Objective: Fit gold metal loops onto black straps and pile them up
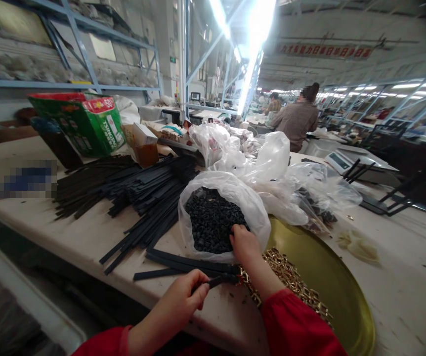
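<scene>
L hand (188, 292) fingers pinching blk strap (218, 281), R hand (245, 243) fingers at blk bits (213, 217), can't tell grip.

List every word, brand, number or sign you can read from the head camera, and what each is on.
"TSINGTA", last letter unclear: green carton.
"50": same carton, upper edge.
"日", repeated: red banner; its other characters are too blurred to quote reliably.
Too small to read: scale display, green sign on the column.
</scene>
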### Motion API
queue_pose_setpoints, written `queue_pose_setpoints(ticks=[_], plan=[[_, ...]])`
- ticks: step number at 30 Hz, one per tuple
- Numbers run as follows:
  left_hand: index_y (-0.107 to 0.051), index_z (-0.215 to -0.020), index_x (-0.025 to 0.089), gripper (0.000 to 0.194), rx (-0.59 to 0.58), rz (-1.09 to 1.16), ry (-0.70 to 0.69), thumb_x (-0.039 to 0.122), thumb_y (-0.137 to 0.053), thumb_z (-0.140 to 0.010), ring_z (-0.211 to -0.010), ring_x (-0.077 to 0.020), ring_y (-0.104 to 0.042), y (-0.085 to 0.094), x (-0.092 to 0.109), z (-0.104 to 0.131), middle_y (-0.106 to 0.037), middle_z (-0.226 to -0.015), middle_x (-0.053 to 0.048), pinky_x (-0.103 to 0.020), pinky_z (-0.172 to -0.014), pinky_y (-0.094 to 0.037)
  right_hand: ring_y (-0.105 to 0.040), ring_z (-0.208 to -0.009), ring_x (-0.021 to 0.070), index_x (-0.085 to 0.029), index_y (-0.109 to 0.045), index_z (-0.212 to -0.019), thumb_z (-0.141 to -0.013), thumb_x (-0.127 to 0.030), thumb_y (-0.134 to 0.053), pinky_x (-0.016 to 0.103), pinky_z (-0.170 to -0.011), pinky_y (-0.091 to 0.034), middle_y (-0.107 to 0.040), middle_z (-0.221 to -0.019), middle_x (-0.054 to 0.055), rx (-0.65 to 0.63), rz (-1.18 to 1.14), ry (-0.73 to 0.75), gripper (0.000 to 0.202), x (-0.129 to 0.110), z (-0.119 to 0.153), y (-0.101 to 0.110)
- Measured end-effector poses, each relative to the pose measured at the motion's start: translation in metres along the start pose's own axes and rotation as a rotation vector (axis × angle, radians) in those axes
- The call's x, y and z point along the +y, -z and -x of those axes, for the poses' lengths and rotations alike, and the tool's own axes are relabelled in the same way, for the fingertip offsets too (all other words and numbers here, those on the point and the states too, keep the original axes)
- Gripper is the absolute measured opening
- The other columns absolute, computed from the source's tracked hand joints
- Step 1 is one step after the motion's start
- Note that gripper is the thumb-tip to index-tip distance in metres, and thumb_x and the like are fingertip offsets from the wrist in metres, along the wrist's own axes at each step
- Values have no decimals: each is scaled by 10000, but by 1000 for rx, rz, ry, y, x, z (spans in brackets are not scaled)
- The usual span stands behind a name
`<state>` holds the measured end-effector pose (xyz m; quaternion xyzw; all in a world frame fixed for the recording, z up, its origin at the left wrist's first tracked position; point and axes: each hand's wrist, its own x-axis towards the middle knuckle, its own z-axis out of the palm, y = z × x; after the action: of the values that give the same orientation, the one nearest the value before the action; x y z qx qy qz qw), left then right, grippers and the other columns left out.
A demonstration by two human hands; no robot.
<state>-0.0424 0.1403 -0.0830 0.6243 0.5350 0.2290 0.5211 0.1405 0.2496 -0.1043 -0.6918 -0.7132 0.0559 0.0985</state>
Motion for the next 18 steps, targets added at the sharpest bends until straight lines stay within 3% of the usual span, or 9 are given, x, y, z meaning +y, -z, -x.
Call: queue_pose_setpoints(ticks=[5,10,13,18], plan=[[-508,-796,160,178,4,-4,8,311,-412,-799,-519,-114,-472,-3,1,-2,-488,-572,45,-207,-494,-341,-615,-829,261,-125,-573,-896,-817,-92,-456,331,-652,-416,-595,-960,168,53,-97,-56,145,-7,-9,-2],[-494,-772,164,184,43,33,10,332,-424,-791,-502,-103,-456,0,7,3,-474,-552,50,-188,-444,-324,-592,-875,249,-128,-593,-799,-784,-100,-491,338,-728,-420,-608,-934,156,114,-365,-53,106,1,-8,10],[-474,-769,172,204,106,87,5,369,-424,-784,-438,-85,-405,3,11,4,-450,-522,67,-178,-399,-302,-601,-789,202,-144,-588,-814,-807,-220,-494,306,-699,-447,-633,-833,91,107,-605,-31,120,4,11,21],[-475,-757,174,230,211,127,-64,400,-440,-779,-417,-80,-390,2,24,3,-441,-499,71,-175,-389,-310,-587,-558,126,-150,-572,-847,-784,-390,-533,256,-557,-482,-630,-683,12,-59,-1110,-76,251,-7,74,31]])
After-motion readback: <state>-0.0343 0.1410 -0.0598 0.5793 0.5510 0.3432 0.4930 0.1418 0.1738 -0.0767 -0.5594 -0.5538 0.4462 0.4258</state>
